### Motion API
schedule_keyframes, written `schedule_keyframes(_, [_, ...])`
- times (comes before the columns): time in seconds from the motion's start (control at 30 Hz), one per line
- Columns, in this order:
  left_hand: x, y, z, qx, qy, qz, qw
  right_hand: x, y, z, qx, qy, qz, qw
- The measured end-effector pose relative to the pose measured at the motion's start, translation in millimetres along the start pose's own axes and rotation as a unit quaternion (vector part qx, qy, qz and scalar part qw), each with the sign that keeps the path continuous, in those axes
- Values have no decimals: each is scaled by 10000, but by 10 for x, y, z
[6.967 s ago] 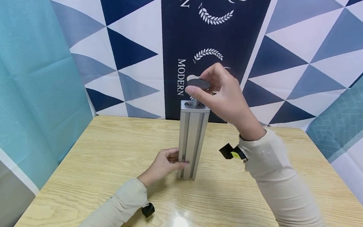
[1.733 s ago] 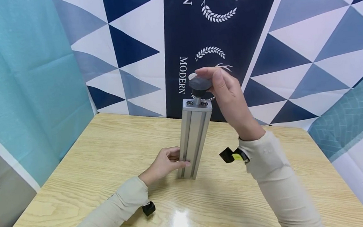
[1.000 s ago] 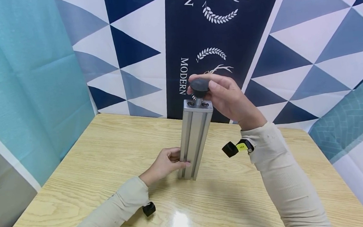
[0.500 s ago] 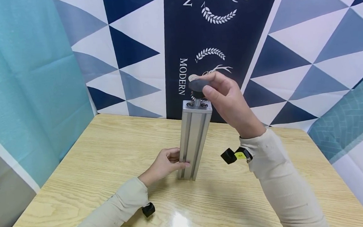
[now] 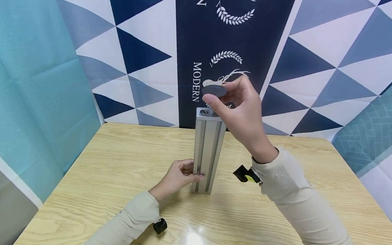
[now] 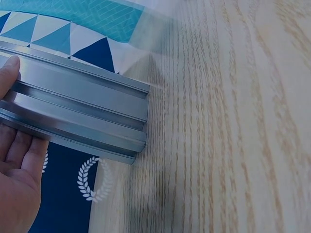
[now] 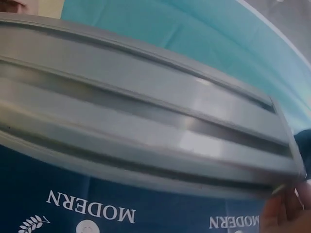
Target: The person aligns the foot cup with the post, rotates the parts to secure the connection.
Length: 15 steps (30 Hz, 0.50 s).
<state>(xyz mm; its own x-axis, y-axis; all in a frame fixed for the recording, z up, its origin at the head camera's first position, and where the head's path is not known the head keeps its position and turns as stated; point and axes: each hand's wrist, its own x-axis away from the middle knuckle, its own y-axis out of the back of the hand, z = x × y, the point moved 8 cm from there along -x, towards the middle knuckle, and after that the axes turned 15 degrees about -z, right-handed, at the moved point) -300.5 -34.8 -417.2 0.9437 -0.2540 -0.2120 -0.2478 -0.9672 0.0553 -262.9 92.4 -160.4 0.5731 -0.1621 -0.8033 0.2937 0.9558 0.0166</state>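
Observation:
An aluminium extrusion profile (image 5: pixel 209 152) stands upright on the table, its end plate with recessed screws on top. From this plate a leveling foot (image 5: pixel 214 90), a dark round pad on a metal stem, sticks up. My right hand (image 5: pixel 245 115) pinches the pad's rim between thumb at the front and fingers behind, covering part of the plate. Low on the profile, my left hand (image 5: pixel 176 180) grips it, thumb on the front face and fingers behind. The grooved profile (image 6: pixel 77 99) meets the table in the left wrist view. In the right wrist view my fingers (image 7: pixel 284 208) show at its end.
The wooden table (image 5: pixel 117 162) reaches back to a patterned cloth (image 5: pixel 151 65) hanging close behind the profile. A teal curtain (image 5: pixel 26 81) hangs on the left. Black wrist cameras (image 5: pixel 160 226) sit at both sleeves.
My right hand has loosened from the foot with fingers extended, come back around it, and swung its thumb to the front of the pad. My left hand and the profile have stayed put.

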Motion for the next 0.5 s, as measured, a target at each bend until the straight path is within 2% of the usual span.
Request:
schedule_keyframes(0.07, [2, 1, -1, -31, -3, 4, 10000, 12, 12, 32, 348, 203, -233, 9989])
schedule_keyframes(0.23, [12, 0, 0, -57, 42, 31, 10000, 37, 28, 74, 838, 383, -524, 9944])
schedule_keyframes(0.5, [21, -2, 5, -123, 70, 14, 9999, 52, 57, 92, 1039, 490, -489, 9922])
